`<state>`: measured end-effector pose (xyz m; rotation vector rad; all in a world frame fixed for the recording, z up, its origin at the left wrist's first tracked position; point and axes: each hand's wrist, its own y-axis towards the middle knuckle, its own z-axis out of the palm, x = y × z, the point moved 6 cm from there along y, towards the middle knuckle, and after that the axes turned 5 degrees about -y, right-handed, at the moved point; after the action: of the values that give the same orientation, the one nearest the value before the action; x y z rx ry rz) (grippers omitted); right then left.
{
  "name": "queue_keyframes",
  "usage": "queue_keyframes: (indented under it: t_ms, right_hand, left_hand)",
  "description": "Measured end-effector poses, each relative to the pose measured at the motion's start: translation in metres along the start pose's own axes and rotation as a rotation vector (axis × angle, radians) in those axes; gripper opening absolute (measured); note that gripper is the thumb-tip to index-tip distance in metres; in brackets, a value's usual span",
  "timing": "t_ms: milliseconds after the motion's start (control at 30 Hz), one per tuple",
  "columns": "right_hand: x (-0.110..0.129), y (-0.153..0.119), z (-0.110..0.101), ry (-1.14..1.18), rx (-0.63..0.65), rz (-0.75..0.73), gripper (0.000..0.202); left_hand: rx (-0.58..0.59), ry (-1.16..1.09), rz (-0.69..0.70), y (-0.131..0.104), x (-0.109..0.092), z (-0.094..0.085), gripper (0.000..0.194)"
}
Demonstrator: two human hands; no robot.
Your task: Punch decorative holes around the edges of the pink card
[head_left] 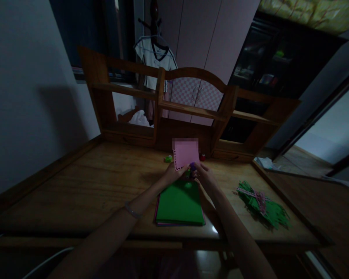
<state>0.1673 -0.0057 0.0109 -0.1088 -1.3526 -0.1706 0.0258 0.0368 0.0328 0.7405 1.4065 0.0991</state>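
My left hand (173,173) grips a pink sheet of paper (186,154) by its lower edge, holding it above the desk. Small cut-outs run down the sheet's left side and along part of its bottom. At the lower right corner of the sheet, my right hand (203,173) is closed around a small purple craft punch (192,166). Just below my hands lies a stack of coloured paper (180,203), green on top, with pink and purple edges showing. Behind the sheet stand a small green punch (168,159) and a small red one (203,157).
A pile of cut green strips (261,204) with pink punched strips across it lies on the right of the wooden desk (104,186). A wooden shelf unit (192,110) rises along the desk's back edge. The room is dim.
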Motion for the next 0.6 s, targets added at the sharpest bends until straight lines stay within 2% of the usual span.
queue_keyframes:
  t_ms: [200,467,600]
  right_hand:
    - [-0.0027,0.0028,-0.0012,0.017,-0.04,0.014,0.031]
    - [0.0012,-0.0015,0.0011,0.047,-0.012,0.03,0.032]
    - [-0.0016,-0.0003,-0.001,0.06,-0.009,0.055,0.035]
  left_hand:
    - [-0.014,0.017,-0.049,0.0002,0.0061,0.0008,0.027]
    - [-0.008,0.012,-0.029,-0.0011,0.0055,-0.0002,0.026]
    - [-0.006,-0.018,-0.066,-0.0017,0.0109,0.0004,0.028]
